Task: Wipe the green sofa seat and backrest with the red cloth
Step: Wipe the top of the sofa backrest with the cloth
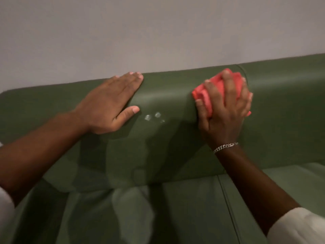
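Note:
The green sofa backrest (167, 95) runs across the middle of the view, with the seat (193, 208) below it. My right hand (226, 110) presses a bunched red cloth (205, 92) against the upper backrest, fingers spread over it. My left hand (109, 103) lies flat on the backrest's top edge to the left, palm down, holding nothing. Between the hands, a few small whitish marks (154, 117) show on the backrest.
A plain pale wall (158, 32) rises right behind the sofa. A seam (226, 199) divides the seat cushions at the lower right, and another seam (245, 71) crosses the backrest by the cloth. A silver bracelet (226, 147) sits on my right wrist.

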